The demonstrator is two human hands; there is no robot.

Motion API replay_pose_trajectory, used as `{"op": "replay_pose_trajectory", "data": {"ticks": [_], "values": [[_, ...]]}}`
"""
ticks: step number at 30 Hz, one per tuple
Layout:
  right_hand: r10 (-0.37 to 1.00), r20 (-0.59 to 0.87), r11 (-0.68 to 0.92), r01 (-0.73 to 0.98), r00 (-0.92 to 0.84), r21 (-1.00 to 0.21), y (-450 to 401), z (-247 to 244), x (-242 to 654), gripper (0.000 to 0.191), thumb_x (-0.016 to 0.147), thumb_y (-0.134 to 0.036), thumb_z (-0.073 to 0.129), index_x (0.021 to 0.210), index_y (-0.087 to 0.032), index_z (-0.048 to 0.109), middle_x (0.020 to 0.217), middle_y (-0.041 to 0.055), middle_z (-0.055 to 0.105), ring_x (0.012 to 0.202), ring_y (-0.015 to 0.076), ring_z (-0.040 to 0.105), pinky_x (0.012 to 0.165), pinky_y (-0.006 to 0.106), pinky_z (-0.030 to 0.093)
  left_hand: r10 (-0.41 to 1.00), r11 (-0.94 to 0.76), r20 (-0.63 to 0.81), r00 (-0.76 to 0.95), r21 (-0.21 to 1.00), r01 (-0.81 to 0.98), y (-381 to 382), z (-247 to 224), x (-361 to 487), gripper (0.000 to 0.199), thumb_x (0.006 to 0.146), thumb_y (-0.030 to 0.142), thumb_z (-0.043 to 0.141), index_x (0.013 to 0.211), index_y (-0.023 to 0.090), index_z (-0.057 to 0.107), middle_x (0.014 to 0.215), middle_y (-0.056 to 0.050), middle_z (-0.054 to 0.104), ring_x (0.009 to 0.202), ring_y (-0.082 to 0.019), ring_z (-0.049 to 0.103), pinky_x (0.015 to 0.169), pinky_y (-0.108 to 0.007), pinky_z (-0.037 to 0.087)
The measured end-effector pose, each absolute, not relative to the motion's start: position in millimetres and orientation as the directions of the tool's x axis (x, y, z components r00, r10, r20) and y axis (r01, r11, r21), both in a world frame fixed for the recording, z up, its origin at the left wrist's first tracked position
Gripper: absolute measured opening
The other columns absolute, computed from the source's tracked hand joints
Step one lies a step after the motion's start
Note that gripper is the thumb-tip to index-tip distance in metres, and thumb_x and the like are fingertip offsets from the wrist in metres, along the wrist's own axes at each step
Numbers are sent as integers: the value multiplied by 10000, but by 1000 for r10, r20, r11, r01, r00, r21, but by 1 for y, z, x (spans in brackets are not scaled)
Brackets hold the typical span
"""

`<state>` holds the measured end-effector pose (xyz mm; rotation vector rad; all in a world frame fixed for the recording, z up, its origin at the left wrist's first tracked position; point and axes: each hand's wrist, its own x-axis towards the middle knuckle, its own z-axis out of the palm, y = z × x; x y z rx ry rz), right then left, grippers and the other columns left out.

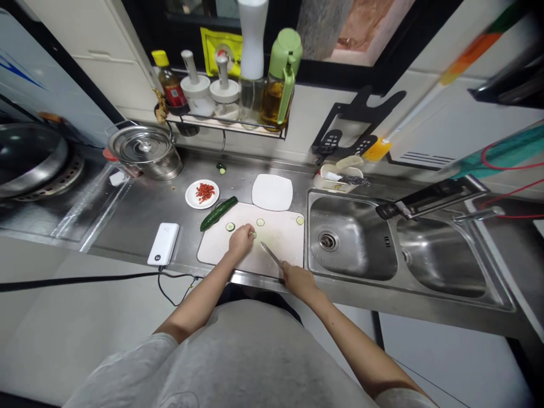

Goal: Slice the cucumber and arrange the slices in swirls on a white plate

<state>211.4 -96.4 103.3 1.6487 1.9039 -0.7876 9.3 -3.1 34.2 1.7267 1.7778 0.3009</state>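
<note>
Two bare hands are working over one white cutting board [272, 249]. The left hand [241, 241] is pinching one small cucumber piece [254, 234] between its fingertips, and the right hand [298, 280] is clamping its fingers around the handle of one knife [271, 253], whose blade is pointing far and left, toward the board's middle. Three cucumber slices [260, 222] are lying flat on the board: one on the left, one near the middle, one at the far right corner. One long cucumber [219, 213] is resting across the board's far left corner. Beyond it, two cucumber scraps [221, 168] are sitting on the steel counter [182, 226]. Two white plates are standing at the far side: a round plate [191, 198] on the left is holding red chopped bits [205, 192], and a squarish plate [272, 192] is lying bare just beyond the board. Two sink basins [352, 238] are occupying the right.
</note>
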Motion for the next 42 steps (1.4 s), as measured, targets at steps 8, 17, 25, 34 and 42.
{"op": "replay_pose_trajectory", "data": {"ticks": [8,17,25,34,42], "values": [[700,-703,80,992,-126,-99,-94,106,210,287,948,-212,334,1172,-196,513,1002,126,684,945,229,649,707,293,382,970,225,-207,-127,569,791,3,40,-45,135,818,262,593,931,224,657,883,-14,684,784,-151,599,706,-246,410],[710,-690,100,990,-144,-103,-96,103,211,310,945,-189,323,1197,-195,503,1022,125,683,960,231,648,717,298,393,959,278,-201,-199,547,790,15,31,-62,169,813,239,597,955,206,683,902,-39,706,813,-162,620,756,-251,435],[694,-706,80,990,-139,-116,-94,105,211,289,952,-197,328,1181,-206,504,1027,118,677,956,220,641,710,288,379,970,239,-172,-174,516,822,16,27,-66,225,830,277,585,995,205,719,1022,-84,683,916,-201,624,845,-288,450],[714,-685,55,987,-144,-150,-99,100,214,318,958,-236,323,1222,-205,498,1025,114,679,956,225,637,711,289,372,987,160,-77,-140,505,848,11,33,-46,333,872,299,528,1170,224,658,1119,-84,634,1044,-229,580,926,-308,428],[795,-607,-73,988,-23,-133,-108,92,232,329,992,-347,290,1232,-207,466,973,98,690,929,221,644,677,268,336,981,-5,-164,104,514,858,26,30,20,314,896,307,500,1171,249,640,1101,-93,587,1071,-246,539,907,-335,421]]}}
